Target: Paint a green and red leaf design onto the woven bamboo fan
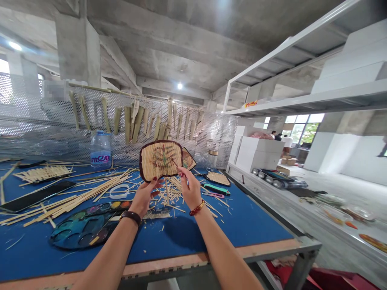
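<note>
My left hand (pixel 147 196) is closed on the lower edge of a woven bamboo panel (pixel 147 161), holding it upright above the table. The panel has rounded corners, a dark brown border and a painted pattern in green and red-brown. In my right hand (pixel 190 185) a thin dark paintbrush (pixel 174 162) is pinched between the fingers. Its tip lies over the right part of the painted pattern; whether it touches the surface I cannot tell. Below and left of my hands is a paint palette (pixel 81 227) with several coloured wells, partly hidden by my left forearm.
Bamboo strips (pixel 87 193) lie scattered over the blue tabletop (pixel 242 225). Around them are a phone (pixel 38 196), a large plastic bottle (pixel 100 151), a green cutter (pixel 217 189), a glass jar (pixel 212 160) and a small woven piece (pixel 218 178). A perforated metal screen (pixel 208 129) stands behind.
</note>
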The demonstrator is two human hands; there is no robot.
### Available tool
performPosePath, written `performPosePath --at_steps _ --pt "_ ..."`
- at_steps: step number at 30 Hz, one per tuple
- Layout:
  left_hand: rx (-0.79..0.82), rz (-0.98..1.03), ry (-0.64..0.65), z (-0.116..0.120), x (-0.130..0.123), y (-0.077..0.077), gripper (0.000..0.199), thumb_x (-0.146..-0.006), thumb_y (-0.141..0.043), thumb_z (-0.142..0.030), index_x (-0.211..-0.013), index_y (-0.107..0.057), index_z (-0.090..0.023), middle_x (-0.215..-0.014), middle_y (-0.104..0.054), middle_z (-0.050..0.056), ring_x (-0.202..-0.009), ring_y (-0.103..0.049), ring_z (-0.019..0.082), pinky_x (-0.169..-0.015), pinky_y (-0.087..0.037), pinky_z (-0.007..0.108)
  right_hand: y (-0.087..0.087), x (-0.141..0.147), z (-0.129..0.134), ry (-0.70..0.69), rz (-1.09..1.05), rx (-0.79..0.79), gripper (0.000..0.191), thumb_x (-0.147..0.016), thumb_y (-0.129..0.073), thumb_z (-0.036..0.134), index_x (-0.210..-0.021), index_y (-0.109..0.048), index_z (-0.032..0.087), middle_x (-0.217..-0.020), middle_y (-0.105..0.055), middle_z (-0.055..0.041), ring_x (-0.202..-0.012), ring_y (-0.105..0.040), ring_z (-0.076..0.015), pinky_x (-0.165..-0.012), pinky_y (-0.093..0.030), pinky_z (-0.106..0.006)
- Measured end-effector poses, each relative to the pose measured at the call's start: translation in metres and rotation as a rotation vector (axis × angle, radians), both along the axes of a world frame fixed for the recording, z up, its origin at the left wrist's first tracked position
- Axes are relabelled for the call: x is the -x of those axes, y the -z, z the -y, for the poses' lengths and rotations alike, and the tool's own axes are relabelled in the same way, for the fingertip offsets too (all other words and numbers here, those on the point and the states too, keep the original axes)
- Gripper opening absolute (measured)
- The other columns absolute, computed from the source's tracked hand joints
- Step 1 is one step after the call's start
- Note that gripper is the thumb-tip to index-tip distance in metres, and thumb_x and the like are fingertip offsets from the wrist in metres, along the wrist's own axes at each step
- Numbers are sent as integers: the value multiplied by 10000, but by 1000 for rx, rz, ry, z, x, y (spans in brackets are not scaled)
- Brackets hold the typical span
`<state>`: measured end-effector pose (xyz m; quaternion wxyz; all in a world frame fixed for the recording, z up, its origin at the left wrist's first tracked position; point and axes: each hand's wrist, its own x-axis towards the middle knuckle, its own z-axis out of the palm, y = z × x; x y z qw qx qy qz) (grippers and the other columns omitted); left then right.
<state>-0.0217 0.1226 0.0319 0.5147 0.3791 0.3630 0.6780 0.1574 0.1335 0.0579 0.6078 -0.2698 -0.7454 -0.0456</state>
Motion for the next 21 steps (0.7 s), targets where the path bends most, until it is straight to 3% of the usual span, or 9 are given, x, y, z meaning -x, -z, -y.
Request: performPosePath --at_steps 14,21 --pt "15 41 2 -2 3 2 454 -611 -818 -466 -929 -718 -157 -1002 -757 119 -892 -671 210 -619 -484 250 3 0 -4 37 5 48 340 -963 -391 210 -1210 -623 183 -1157 -692 -99 -1080 -648 -201 -964 -511 -353" --pt "30 71 12 -2 3 0 343 -698 -775 -352 -970 -700 -157 -1006 -754 109 -833 -673 179 -598 -489 229 5 -3 -6 -3 4 61 336 -973 -389 213 -1238 -595 197 -1180 -678 -92 -1025 -664 -188 -933 -523 -338"
